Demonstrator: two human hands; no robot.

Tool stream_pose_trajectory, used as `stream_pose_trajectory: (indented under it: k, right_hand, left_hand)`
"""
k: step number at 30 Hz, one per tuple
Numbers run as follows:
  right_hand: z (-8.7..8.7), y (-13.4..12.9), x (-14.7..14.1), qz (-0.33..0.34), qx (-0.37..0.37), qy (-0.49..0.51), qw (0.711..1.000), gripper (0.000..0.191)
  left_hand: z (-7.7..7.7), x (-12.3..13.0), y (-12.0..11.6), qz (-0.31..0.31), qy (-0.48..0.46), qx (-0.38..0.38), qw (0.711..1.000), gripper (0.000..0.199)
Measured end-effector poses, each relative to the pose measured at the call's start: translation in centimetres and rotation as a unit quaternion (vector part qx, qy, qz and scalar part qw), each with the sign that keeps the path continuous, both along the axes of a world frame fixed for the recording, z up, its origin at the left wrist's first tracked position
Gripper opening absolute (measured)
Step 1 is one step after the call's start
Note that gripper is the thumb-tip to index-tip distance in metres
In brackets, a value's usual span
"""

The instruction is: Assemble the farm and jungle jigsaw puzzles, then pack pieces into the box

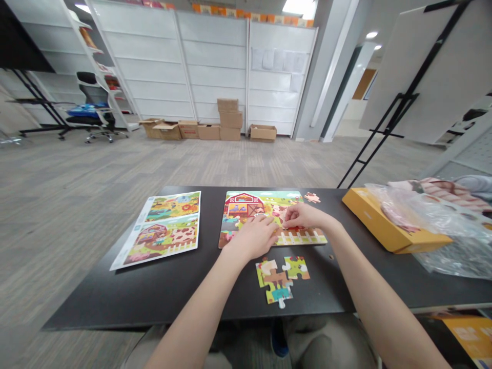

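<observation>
A jigsaw puzzle (pixel 246 199) with a red barn, animals and a white fence lies flat on the black table. My left hand (pixel 257 234) rests palm down over its lower middle, fingers stretched out and covering part of the picture. Just to the right, my right hand (pixel 300 215) has its fingertips pinched together at the puzzle's surface, on what looks like a puzzle piece mostly hidden by the fingers. Closer to me, several loose puzzle pieces (pixel 275 278) lie bunched, with a green puzzle piece (pixel 296 267) at their right. A pinkish puzzle piece (pixel 312 197) sits beyond the board's far right corner.
On the left of the table (pixel 161 292) is a folded picture sheet (pixel 169 225) showing two scenes, one with the same barn. An orange box (pixel 369 218) and crumpled clear plastic (pixel 434 220) occupy the right side. Cardboard boxes (pixel 230 120) stand against the far shelving.
</observation>
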State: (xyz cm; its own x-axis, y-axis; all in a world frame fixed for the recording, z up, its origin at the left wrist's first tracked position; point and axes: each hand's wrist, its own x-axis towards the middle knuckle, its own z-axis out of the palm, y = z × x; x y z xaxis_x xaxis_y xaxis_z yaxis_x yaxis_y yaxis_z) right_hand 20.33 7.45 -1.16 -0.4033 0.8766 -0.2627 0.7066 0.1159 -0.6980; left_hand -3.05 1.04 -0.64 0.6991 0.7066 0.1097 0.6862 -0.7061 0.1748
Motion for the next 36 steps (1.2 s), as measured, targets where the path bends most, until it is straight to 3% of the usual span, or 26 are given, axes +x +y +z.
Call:
stream_pose_trajectory:
  k: [8,11,16,20,24,31,36]
  right_hand:
    - [0.3,-0.1,0.2,0.036,0.033,-0.029,0.998,0.031]
    - [0.8,-0.4,0.0,0.028,0.03,-0.028,0.999,0.035]
    - [1.5,-0.7,-0.2,-0.029,0.064,-0.026,0.997,0.041]
    - [1.5,-0.3,0.0,-0.041,0.117,0.007,0.992,0.041]
    - [1.7,0.1,0.5,-0.129,0.133,0.074,0.98,0.044]
    - [2.6,0.5,1.8,-0.266,0.204,0.178,0.925,0.055]
    - [2.5,1.0,2.2,-0.316,0.193,0.256,0.893,0.054]
  left_hand:
    - [0.1,0.4,-0.2,0.013,0.008,0.01,1.0,0.034]
    - [1.3,0.4,-0.8,0.015,0.016,0.01,1.0,0.032]
    - [3.9,0.6,-2.6,-0.006,0.043,-0.063,0.997,0.025]
    - [4.3,2.0,-4.2,-0.027,0.074,-0.078,0.994,0.035]
    - [3.8,3.4,-5.0,-0.042,0.098,-0.061,0.992,0.047]
    - [3.5,4.0,-5.2,-0.031,0.099,-0.04,0.994,0.057]
    - [2.9,4.7,-5.3,-0.037,0.089,-0.035,0.995,0.042]
